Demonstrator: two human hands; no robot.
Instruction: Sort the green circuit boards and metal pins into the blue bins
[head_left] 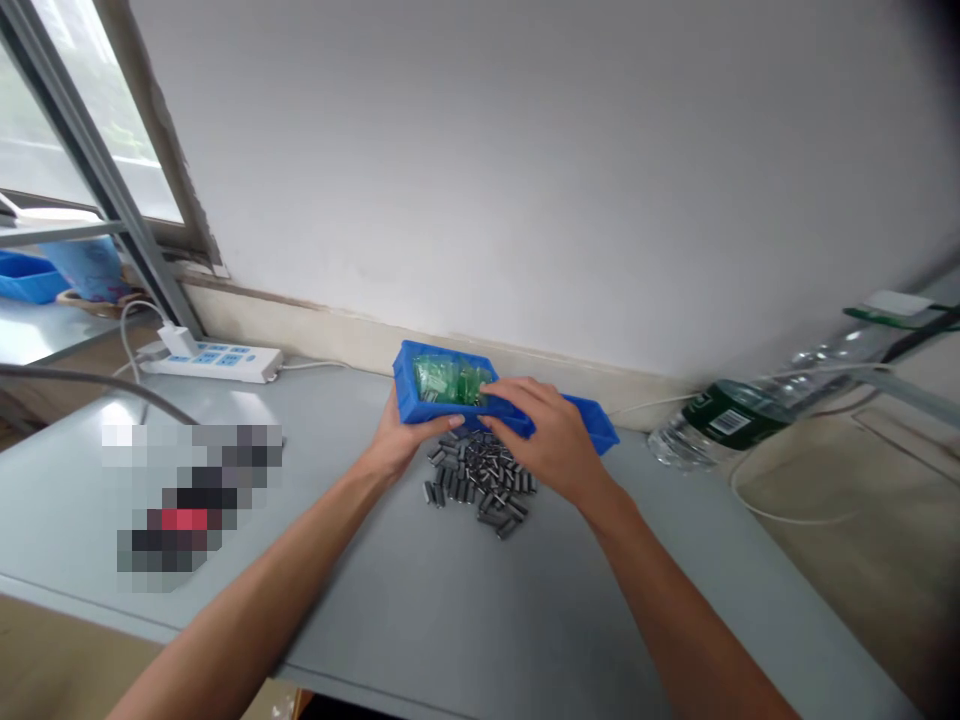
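Fingers of the left hand (397,440) are gripping a blue bin (409,398) by its left end. The right hand's (551,435) fingers are curving over its other end; whether they are pinching anything, I cannot tell. Green packets (436,380) are lying inside, beside those fingertips. Metal pieces (491,470) are lying below both hands' fingers.

Readable text: none could be made out | clear plastic bottle (675,452): its dark green wraparound label (759,410) bore a white rectangular barcode panel (727,421), digits too small to read; pale marks beside the barcode were illegible | long white plastic power strip (259,367): blue patches showed on top, any lettering indistinct
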